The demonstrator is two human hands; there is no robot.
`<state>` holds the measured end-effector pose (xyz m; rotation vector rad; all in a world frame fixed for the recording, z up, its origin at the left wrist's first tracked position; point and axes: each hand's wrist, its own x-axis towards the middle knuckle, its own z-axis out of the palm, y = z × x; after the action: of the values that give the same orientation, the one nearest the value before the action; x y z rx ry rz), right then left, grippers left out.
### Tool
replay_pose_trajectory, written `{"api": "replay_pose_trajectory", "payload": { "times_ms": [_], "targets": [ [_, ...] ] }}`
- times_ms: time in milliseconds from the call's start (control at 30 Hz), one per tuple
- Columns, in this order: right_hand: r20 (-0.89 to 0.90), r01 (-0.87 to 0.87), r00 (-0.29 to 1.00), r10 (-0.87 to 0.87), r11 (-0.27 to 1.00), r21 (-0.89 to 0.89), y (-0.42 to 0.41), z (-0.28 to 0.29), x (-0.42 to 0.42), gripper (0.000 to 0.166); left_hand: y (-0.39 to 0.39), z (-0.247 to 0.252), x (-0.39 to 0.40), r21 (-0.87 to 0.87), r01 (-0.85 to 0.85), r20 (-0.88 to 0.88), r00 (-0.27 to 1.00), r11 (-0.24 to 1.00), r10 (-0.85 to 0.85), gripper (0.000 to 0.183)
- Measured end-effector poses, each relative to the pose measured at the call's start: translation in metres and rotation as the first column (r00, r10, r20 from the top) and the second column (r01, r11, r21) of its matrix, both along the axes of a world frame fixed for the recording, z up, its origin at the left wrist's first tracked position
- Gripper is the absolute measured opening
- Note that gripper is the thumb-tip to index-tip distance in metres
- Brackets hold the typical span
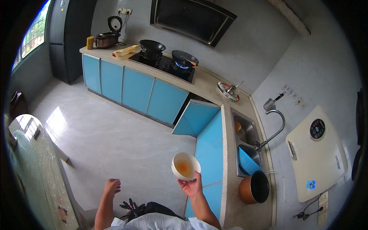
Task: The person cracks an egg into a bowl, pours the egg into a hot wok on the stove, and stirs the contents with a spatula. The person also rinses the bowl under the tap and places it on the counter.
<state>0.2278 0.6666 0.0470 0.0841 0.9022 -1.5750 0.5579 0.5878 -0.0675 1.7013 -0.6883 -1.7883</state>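
My right hand [192, 185] holds a white bowl [178, 158] by its near rim, with the thumb at the edge and the fingers beneath. Inside the bowl lies a raw egg or similar orange-yellow content [184, 167] in a little liquid. To the left, my left hand [112, 187] hangs over the floor, holding nothing that shows, its fingers loosely curled. Both hands are well away from the stove, where a wok [184, 56] with a wooden-looking handle sits over a blue flame and a second wok [151, 45] rests on the other burner.
An open blue cabinet door [195, 118] juts out below the counter. At the right are a double sink [245, 126] with a blue basket [247, 161] and a brown pot [250, 189]. A patterned table [51, 178] stands left. A rice cooker [106, 40] is beyond.
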Motion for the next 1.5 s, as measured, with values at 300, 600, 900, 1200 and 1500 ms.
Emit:
{"api": "replay_pose_trajectory", "payload": {
  "times_ms": [300, 600, 900, 1200, 1500],
  "targets": [
    [-0.088, 0.172, 0.982, -0.166, 0.983, 0.058, -0.108, 0.031, 0.034, 0.060, -0.104, 0.007, 0.033, -0.060, -0.057, -0.086, 0.995, 0.997, 0.052, 0.024],
    [-0.170, 0.024, 0.985, -0.030, 0.999, -0.039, -0.248, 0.040, 0.009, 0.050, -0.222, 0.000, 0.060, -0.086, -0.113, -0.199, 0.975, 0.990, 0.094, 0.026],
    [-0.286, -0.174, 0.944, 0.165, 0.985, -0.008, -0.421, 0.059, 0.004, 0.036, -0.340, 0.018, 0.120, 0.003, -0.266, -0.173, 0.949, 0.964, 0.263, 0.024],
    [-0.491, -0.084, 0.843, 0.219, 0.956, 0.282, -0.529, 0.060, 0.005, 0.044, -0.502, -0.012, 0.211, 0.045, -0.138, -0.079, 0.987, 0.989, 0.141, 0.032],
    [-0.599, 0.067, 0.689, 0.407, 0.788, 0.612, -0.602, 0.125, -0.027, 0.035, -0.628, -0.011, 0.232, 0.032, -0.020, 0.036, 0.999, 0.999, 0.019, 0.029]
  ]
}}
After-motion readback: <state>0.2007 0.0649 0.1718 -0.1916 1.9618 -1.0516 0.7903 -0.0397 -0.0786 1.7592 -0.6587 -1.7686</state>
